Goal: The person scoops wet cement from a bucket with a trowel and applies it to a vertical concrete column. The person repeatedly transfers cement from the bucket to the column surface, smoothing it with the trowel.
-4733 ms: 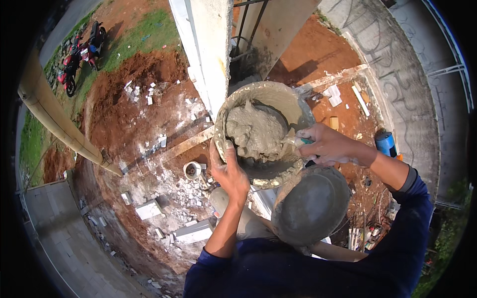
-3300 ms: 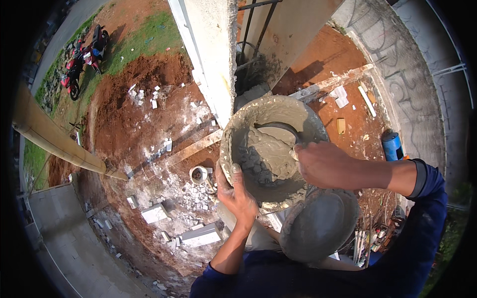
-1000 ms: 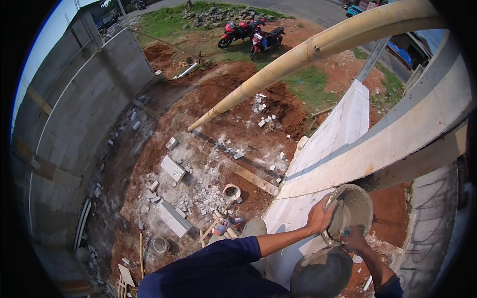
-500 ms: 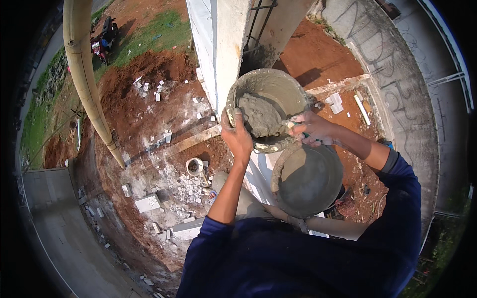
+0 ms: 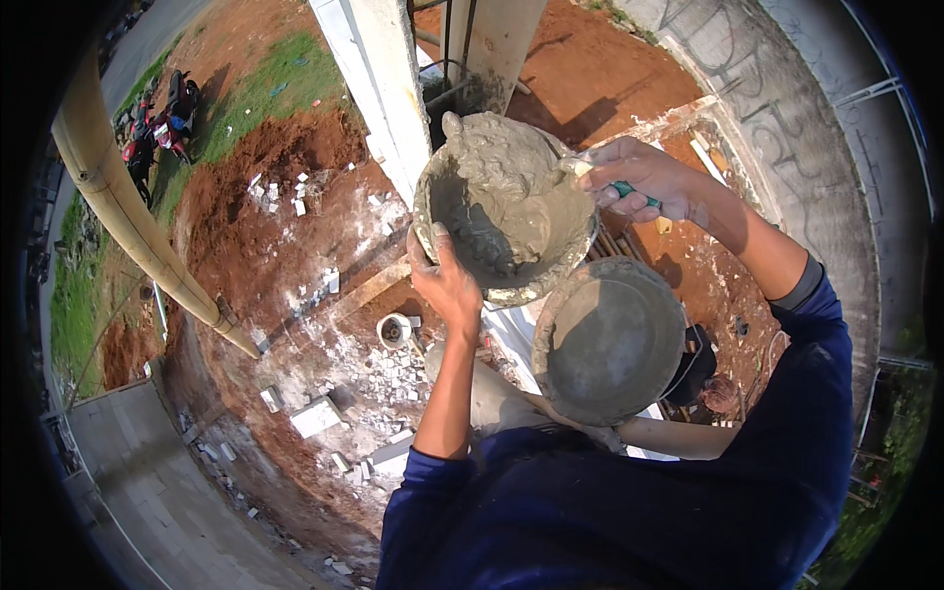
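Wet grey mortar (image 5: 506,162) is heaped against the far side of a round, mortar-crusted bucket (image 5: 426,211). My left hand (image 5: 447,280) grips the bucket's near-left rim, thumb on the inside and fingers outside. At the right rim, my right hand (image 5: 634,180) is closed around the green handle of a trowel (image 5: 623,188). The trowel's blade is hidden by mortar. Just below and to the right stands a second round bucket (image 5: 610,339), its inside coated with a thin grey film and half shaded.
A white-sided concrete column (image 5: 388,88) with exposed rebar rises just beyond the bucket. A bamboo pole (image 5: 138,226) slants down at the left. Far below lie red soil, white block rubble (image 5: 317,417) and a small white pail (image 5: 394,331). A person's head (image 5: 719,393) shows at lower right.
The trowel has moved up along the right rim, and the mortar has gone from a central lump to a heap on the far side. The bucket has shifted slightly left and away from me.
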`<action>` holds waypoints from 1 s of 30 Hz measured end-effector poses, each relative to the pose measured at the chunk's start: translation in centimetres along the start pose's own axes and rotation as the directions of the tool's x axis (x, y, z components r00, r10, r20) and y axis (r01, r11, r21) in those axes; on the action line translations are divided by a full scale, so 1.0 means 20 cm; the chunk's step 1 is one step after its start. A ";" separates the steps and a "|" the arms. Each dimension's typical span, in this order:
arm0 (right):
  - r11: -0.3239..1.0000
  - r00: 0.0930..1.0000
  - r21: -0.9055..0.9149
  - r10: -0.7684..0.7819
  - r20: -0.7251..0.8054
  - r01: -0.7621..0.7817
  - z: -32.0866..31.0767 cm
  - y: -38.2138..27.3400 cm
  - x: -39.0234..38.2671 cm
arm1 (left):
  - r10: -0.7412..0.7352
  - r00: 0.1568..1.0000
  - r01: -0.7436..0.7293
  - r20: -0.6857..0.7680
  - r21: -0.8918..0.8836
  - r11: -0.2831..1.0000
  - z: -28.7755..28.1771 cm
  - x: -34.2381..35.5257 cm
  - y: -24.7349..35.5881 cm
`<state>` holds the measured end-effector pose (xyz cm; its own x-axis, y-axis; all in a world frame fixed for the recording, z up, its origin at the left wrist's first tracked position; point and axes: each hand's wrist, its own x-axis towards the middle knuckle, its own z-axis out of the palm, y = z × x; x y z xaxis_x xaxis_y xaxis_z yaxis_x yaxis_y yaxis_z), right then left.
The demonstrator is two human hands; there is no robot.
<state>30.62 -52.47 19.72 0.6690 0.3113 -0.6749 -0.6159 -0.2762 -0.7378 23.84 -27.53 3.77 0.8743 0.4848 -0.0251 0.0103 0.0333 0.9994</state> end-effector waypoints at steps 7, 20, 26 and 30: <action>0.909 0.924 -0.343 -0.321 -0.208 0.238 0.09 -0.29 0.32 | 0.052 0.998 -0.051 -0.026 0.031 0.998 -0.02 0.03 -0.08; 0.430 0.792 -0.901 -0.527 -0.309 -0.065 0.20 -0.30 0.04 | -0.094 0.996 0.093 0.001 -0.113 0.989 -0.01 0.02 -0.09; 0.295 0.893 -0.949 -0.392 -0.223 -0.107 0.19 -0.33 -0.05 | -0.432 0.882 0.458 0.191 -0.570 0.683 0.03 0.09 -0.14; 0.226 0.887 -0.971 -0.428 -0.175 -0.082 0.27 -0.32 -0.16 | -0.422 0.855 0.501 0.300 -0.686 0.527 -0.05 0.17 -0.22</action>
<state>30.17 -46.71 26.71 0.9295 0.2355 -0.2838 0.2099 -0.9706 -0.1181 26.23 -25.16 -0.80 0.8892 0.1383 -0.4361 0.1102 0.8604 0.4976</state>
